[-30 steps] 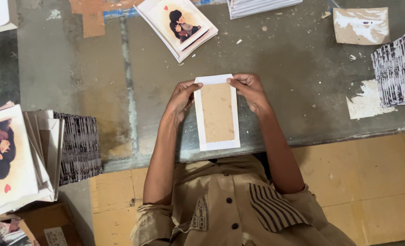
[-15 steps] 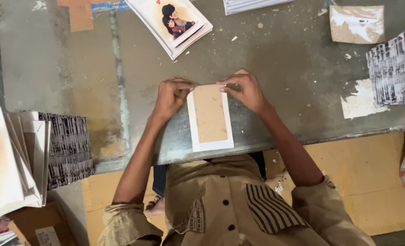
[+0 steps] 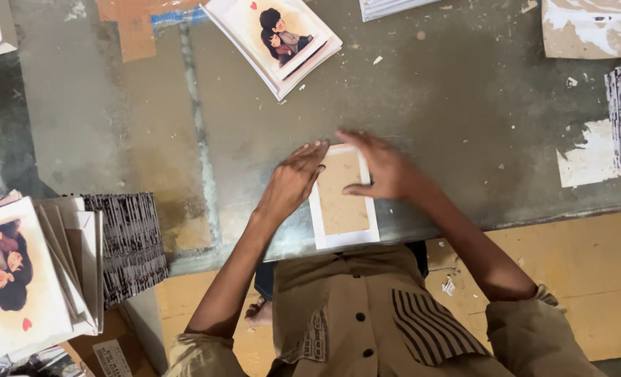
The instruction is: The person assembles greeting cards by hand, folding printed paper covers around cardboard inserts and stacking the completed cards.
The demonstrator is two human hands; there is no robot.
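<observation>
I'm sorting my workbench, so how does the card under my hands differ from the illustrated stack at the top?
The card shows a plain brown panel with a white border; the stack shows a cartoon couple. The card is single and squared to the table edge; the stack is many sheets, skewed. Both lie flat on the grey table.

The worn grey metal surface (image 3: 464, 132) is scratched and has bits of paper on it. Below its edge is a yellow-brown floor (image 3: 589, 279).
</observation>
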